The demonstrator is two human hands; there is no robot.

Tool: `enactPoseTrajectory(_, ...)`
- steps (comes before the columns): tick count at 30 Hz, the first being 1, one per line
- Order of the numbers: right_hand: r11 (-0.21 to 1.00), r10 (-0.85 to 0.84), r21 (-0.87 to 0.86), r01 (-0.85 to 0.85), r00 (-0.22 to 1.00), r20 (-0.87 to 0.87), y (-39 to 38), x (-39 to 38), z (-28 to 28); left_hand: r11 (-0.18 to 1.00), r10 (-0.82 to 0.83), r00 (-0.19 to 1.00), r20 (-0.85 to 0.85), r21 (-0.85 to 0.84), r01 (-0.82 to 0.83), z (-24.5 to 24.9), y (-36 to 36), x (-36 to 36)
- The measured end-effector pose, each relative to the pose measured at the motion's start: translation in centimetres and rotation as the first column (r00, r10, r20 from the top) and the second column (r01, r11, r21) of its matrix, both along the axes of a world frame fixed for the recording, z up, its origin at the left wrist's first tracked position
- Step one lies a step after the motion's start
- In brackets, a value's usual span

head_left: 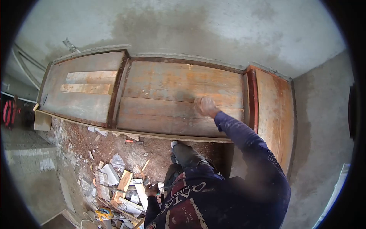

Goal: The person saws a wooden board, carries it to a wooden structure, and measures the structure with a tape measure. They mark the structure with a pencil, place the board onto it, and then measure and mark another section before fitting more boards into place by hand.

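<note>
Right hand (206, 106): raised, pressed against the weathered brown plank panel in a rusty metal frame (164, 95), near its right end. The fingers look curled, but blur hides whether they grip anything.

Left hand (152, 189): low by the person's knee, just above the heap of pale wood offcuts and rubble (118, 183) on the reddish dirt floor (76, 143). It is too dark to judge its opening or contents.

The panel stands against the grey concrete wall (228, 30), between a greyer patched panel (82, 91) and a narrow orange-brown panel (274, 110).
</note>
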State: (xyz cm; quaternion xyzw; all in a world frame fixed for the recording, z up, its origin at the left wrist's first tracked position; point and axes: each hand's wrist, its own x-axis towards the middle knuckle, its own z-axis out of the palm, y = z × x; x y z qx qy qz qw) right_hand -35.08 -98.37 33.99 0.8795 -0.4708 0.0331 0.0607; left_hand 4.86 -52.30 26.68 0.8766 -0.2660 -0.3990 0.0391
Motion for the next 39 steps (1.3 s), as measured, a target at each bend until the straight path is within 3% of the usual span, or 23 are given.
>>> enactPoseTrajectory(3, 0.902, -0.422, 0.124, 0.413, 0.905, 0.056, -5.4, -1.9, 3.1, 0.995, -0.032, 0.996, -0.081, 0.089, 0.04, 0.5, 1.9, -1.3)
enactPoseTrajectory(6, 0.884, -0.465, 0.132, 0.448, 0.868, 0.173, -11.6, -4.3, 3.0, 0.989, -0.118, 0.993, -0.025, 0.083, 0.119, 1.8, 2.4, -1.8)
enactPoseTrajectory(8, 0.833, -0.554, 0.216, 0.51, 0.772, 0.313, -15.3, -4.9, 1.7, 0.965, 0.263, 0.939, -0.223, 0.039, -0.261, 0.9, 3.6, -1.3)
enactPoseTrajectory(9, 0.831, -0.556, 0.233, 0.505, 0.769, 0.316, -16.2, -5.0, 1.4, 0.985, -0.149, 0.984, -0.096, -0.101, 0.139, -3.6, 7.2, 1.4)
enactPoseTrajectory(10, 0.84, -0.54, 0.164, 0.517, 0.764, 0.355, -16.7, -5.0, 1.5, 0.987, -0.144, 0.986, -0.089, -0.079, 0.137, -1.6, 6.6, 0.7)
enactPoseTrajectory(12, 0.838, -0.535, 0.118, 0.533, 0.758, 0.374, -15.9, -5.1, -0.3, 0.946, 0.258, 0.946, -0.198, -0.15, -0.289, 4.5, 2.2, -2.6)
enactPoseTrajectory(13, 0.828, -0.473, -0.218, 0.517, 0.852, 0.225, -14.5, -5.2, -1.9, 0.914, 0.35, 0.901, -0.256, -0.115, -0.388, 5.3, 1.3, -3.3)
enactPoseTrajectory(14, 0.755, -0.433, -0.531, 0.386, 0.9, 0.039, -13.1, -5.5, -2.7, 0.937, 0.306, 0.908, -0.286, -0.08, -0.34, 4.1, 1.7, -3.1)
enactPoseTrajectory(16, 0.827, -0.201, -0.519, 0.213, 0.976, 0.081, -7.1, -5.7, -0.2, 0.963, 0.241, 0.942, -0.235, -0.061, -0.261, 3.3, 0.9, -4.2)
enactPoseTrajectory(18, 0.895, -0.046, -0.446, 0.019, 0.998, -0.05, -0.1, -6.6, -0.7, 0.95, 0.294, 0.918, -0.266, -0.02, -0.31, 3.5, -1.3, -6.4)
enactPoseTrajectory(19, 0.993, 0.005, -0.115, -0.014, 0.997, -0.076, 3.1, -6.8, 0.4, 0.943, 0.301, 0.911, -0.281, -0.056, -0.328, 2.1, -1.5, -7.0)
enactPoseTrajectory(20, 0.953, 0.116, 0.286, -0.101, 0.993, -0.035, 4.7, -7.3, 2.6, 0.936, 0.302, 0.906, -0.297, -0.089, -0.342, 1.4, -1.8, -7.6)
enactPoseTrajectory(21, 0.753, 0.199, 0.631, -0.184, 0.979, 0.049, 5.2, -8.0, 4.3, 0.944, 0.289, 0.904, -0.314, -0.064, -0.323, 4.6, -5.0, -9.4)
enactPoseTrajectory(22, 0.756, 0.184, 0.632, -0.171, 0.982, 0.046, 4.9, -8.7, 3.2, 0.981, -0.059, 0.998, 0.032, -0.183, 0.064, -1.8, -1.6, -7.5)
enactPoseTrajectory(24, 0.999, 0.039, 0.018, -0.038, 0.998, -0.043, 4.2, -10.9, -0.3, 0.995, -0.018, 0.966, -0.259, -0.101, -0.008, -0.2, -4.9, -9.0)
enactPoseTrajectory(26, 0.958, -0.102, -0.256, 0.13, 0.988, 0.12, -1.8, -12.4, 0.5, 0.975, -0.127, 0.991, 0.035, -0.178, 0.131, -0.3, -7.0, -9.9)
enactPoseTrajectory(27, 0.916, -0.189, -0.342, 0.21, 0.977, 0.093, -4.4, -13.3, 0.8, 0.99, -0.026, 0.995, -0.1, -0.138, 0.012, 3.1, -10.1, -11.4)
enactPoseTrajectory(28, 0.919, -0.256, -0.271, 0.285, 0.957, 0.138, -7.8, -15.0, -0.9, 0.992, 0.082, 0.972, -0.222, -0.08, -0.102, 7.4, -12.9, -12.9)
enactPoseTrajectory(30, 0.893, -0.381, -0.147, 0.426, 0.887, 0.26, -12.3, -17.1, -1.8, 0.996, -0.017, 0.995, -0.095, -0.09, 0.009, 8.8, -14.1, -12.7)
enactPoseTrajectory(31, 0.866, -0.437, -0.094, 0.491, 0.834, 0.336, -13.6, -17.6, -0.7, 0.989, -0.114, 0.993, 0.023, -0.089, 0.115, 9.0, -14.6, -12.5)
enactPoseTrajectory(35, 0.84, -0.54, 0.135, 0.526, 0.781, 0.315, -13.1, -19.2, -0.7, 0.991, -0.122, 0.993, 0.01, -0.061, 0.122, 4.5, -12.1, -9.0)
enactPoseTrajectory(37, 0.831, -0.357, -0.377, 0.409, 0.912, 0.202, -8.5, -19.1, -2.5, 0.983, -0.178, 0.983, 0.041, -0.04, 0.18, 5.6, -12.7, -9.1)
enactPoseTrajectory(39, 0.862, -0.265, -0.429, 0.271, 0.961, 0.075, -2.2, -18.6, -2.2, 0.97, -0.244, 0.966, 0.082, -0.002, 0.245, 5.8, -12.8, -8.9)
